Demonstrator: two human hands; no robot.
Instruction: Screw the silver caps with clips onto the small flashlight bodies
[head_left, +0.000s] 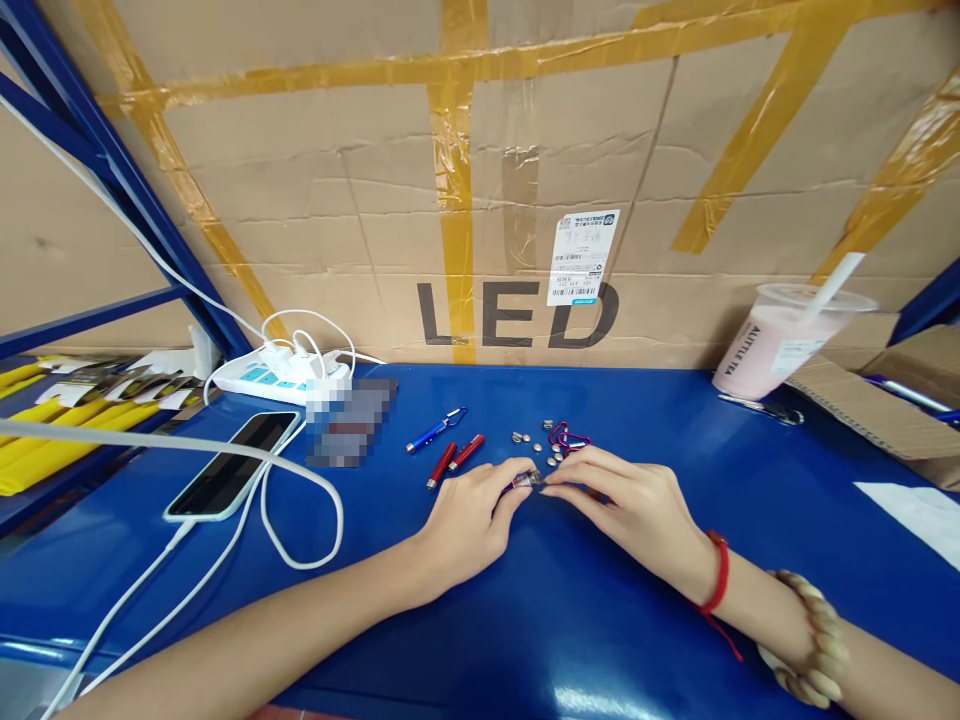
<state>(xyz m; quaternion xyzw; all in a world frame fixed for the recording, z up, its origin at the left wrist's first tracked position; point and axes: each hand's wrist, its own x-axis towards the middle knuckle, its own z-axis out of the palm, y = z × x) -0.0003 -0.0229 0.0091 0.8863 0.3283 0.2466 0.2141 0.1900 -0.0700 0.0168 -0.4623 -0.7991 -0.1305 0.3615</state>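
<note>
My left hand (466, 515) pinches a small shiny cylindrical piece (528, 479), silvery with a hint of purple, between thumb and fingers. At that piece's right end, the closed fingertips of my right hand (634, 495) meet. What they grip, if anything, is too small to make out. Just beyond the fingers lie several silver button cells (556, 449) and red and purple carabiner clips (568, 437). Left of them are two short red tubes (466, 452) and a slim blue mini flashlight (427, 436) with a clip on its end.
On the blue table (570, 620), a phone (238, 470) with white cables (300, 565) and a power strip (262, 380) occupy the left. A pink drink cup (772, 345), keys (761, 408) and white paper (911, 515) are at right. A taped carton (360, 230) stands behind.
</note>
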